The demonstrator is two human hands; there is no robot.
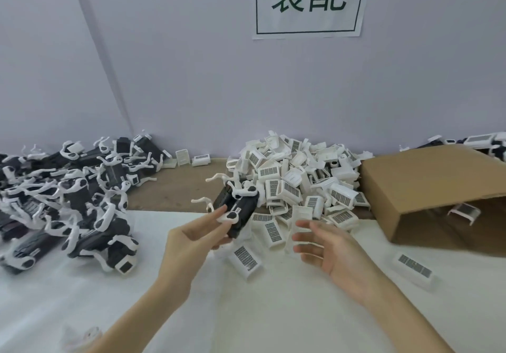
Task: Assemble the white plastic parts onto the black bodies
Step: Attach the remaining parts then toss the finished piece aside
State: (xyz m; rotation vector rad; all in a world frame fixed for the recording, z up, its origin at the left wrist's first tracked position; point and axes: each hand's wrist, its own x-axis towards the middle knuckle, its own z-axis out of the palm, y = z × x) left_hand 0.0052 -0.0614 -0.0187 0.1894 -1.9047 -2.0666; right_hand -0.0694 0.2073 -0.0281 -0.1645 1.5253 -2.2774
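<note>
**Station status: black body held, next white part not yet picked**

The left hand (pixel 202 232) held one black body (pixel 237 210) in front of the heap of white parts (pixel 295 177), which served as the landmark for this station. The left grip was closed on the body, thumb on top and fingers beneath. The right hand (pixel 325 248) hovered just in front of the heap's near edge with fingers spread and relaxed; its grip was open and empty.

The body's long axis ran from near the person up and away toward the heap, with the far end raised. White curved arms (pixel 219 178) already projected from that far end to the left.

Judged step: fetching a white part for the held body. The next move would call for the right hand to select one slotted white part (pixel 271 232) from the near edge of the heap, turn it to match the body's open end, and press it home while the left hand steadied the body.

Left of the heap, a pile of black bodies with white parts (pixel 68 204) lay on the tabletop (pixel 273 311). Right of the heap stood a cardboard box (pixel 427 188) on its side. A single white part (pixel 413 267) lay apart, in front of the box.
</note>
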